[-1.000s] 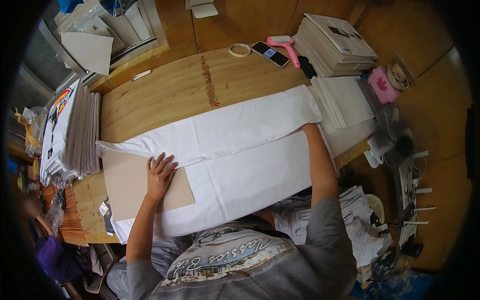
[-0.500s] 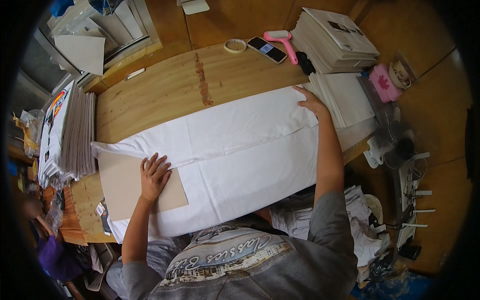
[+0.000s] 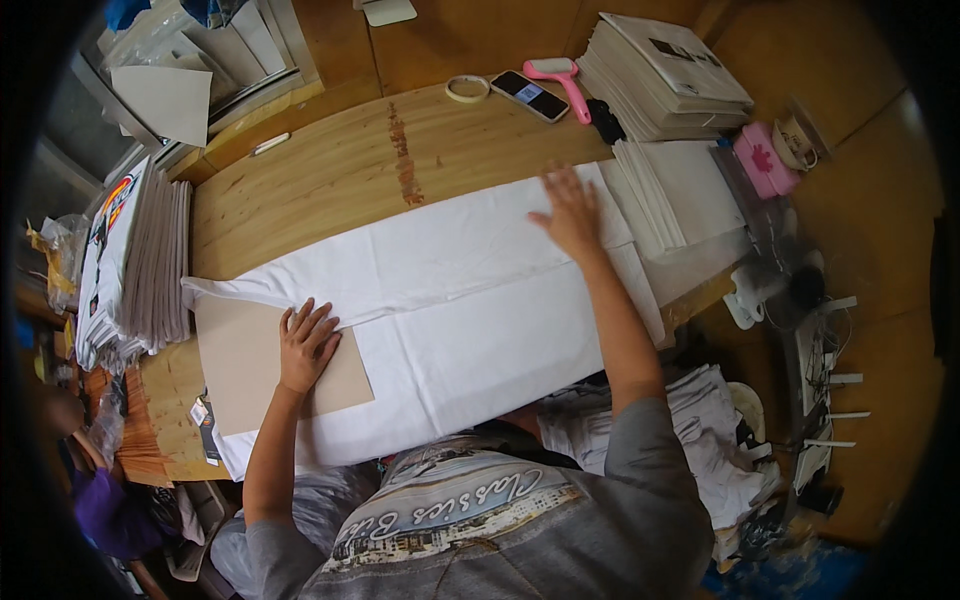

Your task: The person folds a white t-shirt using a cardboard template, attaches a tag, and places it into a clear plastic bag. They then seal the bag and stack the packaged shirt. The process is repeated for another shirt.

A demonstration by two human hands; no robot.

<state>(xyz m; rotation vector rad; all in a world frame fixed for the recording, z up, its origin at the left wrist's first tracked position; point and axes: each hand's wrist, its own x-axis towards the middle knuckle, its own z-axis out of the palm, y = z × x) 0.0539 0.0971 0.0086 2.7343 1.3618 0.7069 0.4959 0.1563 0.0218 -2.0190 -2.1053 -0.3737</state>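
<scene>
A white cloth garment [image 3: 480,330], perhaps a T-shirt, lies spread along the wooden table with its upper long side folded over. At its left end a beige cardboard sheet [image 3: 240,365] rests on the fabric, partly under the fold. My left hand [image 3: 308,347] lies with fingers spread, across the fold's edge and the cardboard. Over the far right part of the cloth is my right hand [image 3: 572,215], fingers apart and somewhat blurred; nothing is held in it.
Folded garments form a stack [image 3: 135,265] at the left. Tape [image 3: 467,89], a phone [image 3: 530,95] and a pink lint roller [image 3: 562,80] lie at the back. Packed items [image 3: 665,85] and clear bags [image 3: 680,195] are at the right. Someone in purple [image 3: 115,515] is at lower left.
My right hand has moved left from the cloth's right end onto its upper part. The cloth's right edge now shows beside the bags. My left hand stays almost in place.
</scene>
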